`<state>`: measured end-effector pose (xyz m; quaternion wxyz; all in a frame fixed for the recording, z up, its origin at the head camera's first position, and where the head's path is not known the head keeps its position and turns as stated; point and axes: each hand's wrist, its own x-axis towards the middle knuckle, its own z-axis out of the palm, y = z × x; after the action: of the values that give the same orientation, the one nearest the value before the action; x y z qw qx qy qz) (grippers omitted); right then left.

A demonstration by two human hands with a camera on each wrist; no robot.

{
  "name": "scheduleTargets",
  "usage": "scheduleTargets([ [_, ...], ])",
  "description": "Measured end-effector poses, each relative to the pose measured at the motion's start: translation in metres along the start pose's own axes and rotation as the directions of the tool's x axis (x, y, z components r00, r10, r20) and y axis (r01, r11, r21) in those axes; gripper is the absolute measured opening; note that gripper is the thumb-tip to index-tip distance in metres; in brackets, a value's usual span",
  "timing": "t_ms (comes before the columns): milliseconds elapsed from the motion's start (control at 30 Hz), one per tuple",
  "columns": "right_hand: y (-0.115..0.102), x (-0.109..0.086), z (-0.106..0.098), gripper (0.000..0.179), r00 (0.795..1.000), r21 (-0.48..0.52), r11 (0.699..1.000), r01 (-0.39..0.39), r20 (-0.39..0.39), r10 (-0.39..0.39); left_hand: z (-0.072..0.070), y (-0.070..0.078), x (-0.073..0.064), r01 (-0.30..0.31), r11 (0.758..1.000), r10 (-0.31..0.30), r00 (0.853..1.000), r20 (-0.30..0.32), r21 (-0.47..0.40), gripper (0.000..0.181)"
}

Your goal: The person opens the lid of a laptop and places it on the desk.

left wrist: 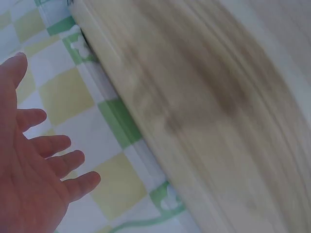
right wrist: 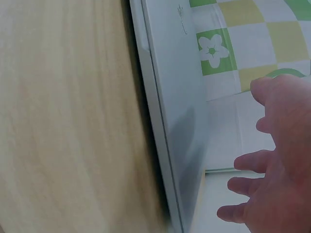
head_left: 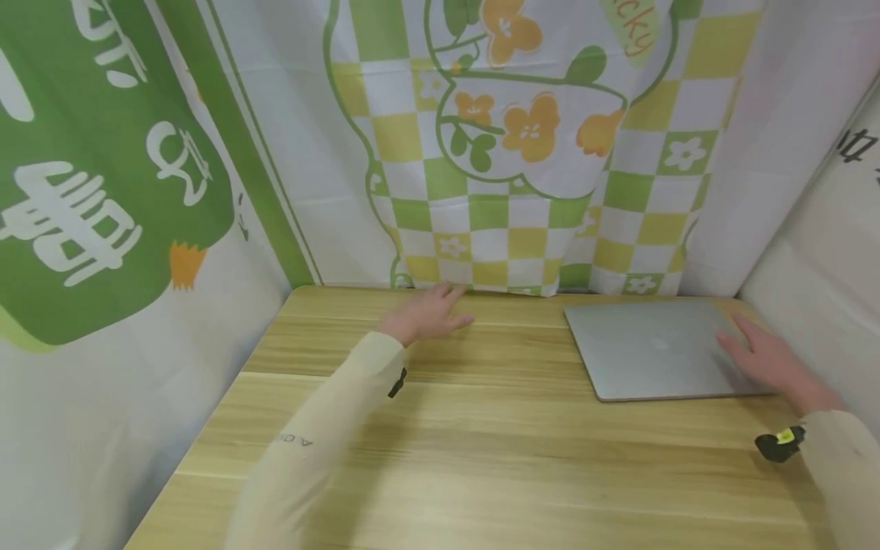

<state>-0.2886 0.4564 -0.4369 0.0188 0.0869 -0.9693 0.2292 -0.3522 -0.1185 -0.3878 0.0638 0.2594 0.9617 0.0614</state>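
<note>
A closed silver laptop (head_left: pixel 639 347) lies flat on the wood-grain tabletop (head_left: pixel 481 458), with a small pale logo at the middle of its lid. The right hand (head_left: pixel 773 363) is over the laptop's right side, its fingers loosely extended and gripping nothing; whether it touches the lid, I cannot tell. The left hand (head_left: pixel 426 313) is to the left of the laptop and well apart from it, near the tabletop's far edge, with fingers spread and nothing in its grasp.

Behind the laptop hangs a checked cloth (head_left: pixel 488 244) in green, yellow and white, with orange flowers above the checks. Far to the laptop's left is a green panel (head_left: pixel 103 191) bearing white lettering. A cream right sleeve (head_left: pixel 842 458) reaches in from in front of the laptop on its right, and a black wrist device (head_left: pixel 777 447) with a yellow patch sits at its cuff.
</note>
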Motion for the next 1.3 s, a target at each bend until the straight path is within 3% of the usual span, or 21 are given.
scheduleTargets([
  [167,0.002,-0.005,0.005,0.070,1.000,-0.015,1.000,0.009,-0.004,-0.009,0.006,0.015,0.007,-0.037,0.996,0.037,0.999,-0.005,-0.076,0.079],
  [267,0.002,-0.008,0.009,0.070,1.000,-0.013,1.000,0.009,-0.019,-0.009,0.009,0.023,0.011,-0.042,0.996,0.041,0.999,-0.017,-0.074,0.080],
  [533,0.005,-0.018,0.015,0.070,0.996,0.029,0.998,-0.062,-0.069,0.064,0.014,0.047,0.021,-0.072,0.994,0.072,0.997,0.002,-0.087,0.076],
  [633,0.006,-0.021,0.014,0.072,0.994,0.036,0.994,-0.099,-0.052,0.101,0.018,0.053,0.024,-0.078,0.992,0.079,0.997,0.004,-0.100,0.075],
  [800,0.006,-0.023,0.012,0.073,0.990,0.033,0.990,-0.141,-0.022,0.141,0.025,0.063,0.030,-0.091,0.989,0.087,0.996,-0.032,-0.119,0.075],
  [1067,0.007,-0.023,0.021,0.068,0.987,-0.013,0.991,-0.133,-0.093,0.132,0.033,0.080,0.039,-0.108,0.975,0.098,0.993,-0.065,-0.194,0.074],
  [1300,0.013,-0.021,0.026,0.068,0.982,0.007,0.986,-0.165,-0.094,0.165,0.037,0.089,0.044,-0.088,0.962,0.065,0.993,-0.097,-0.258,0.074],
])
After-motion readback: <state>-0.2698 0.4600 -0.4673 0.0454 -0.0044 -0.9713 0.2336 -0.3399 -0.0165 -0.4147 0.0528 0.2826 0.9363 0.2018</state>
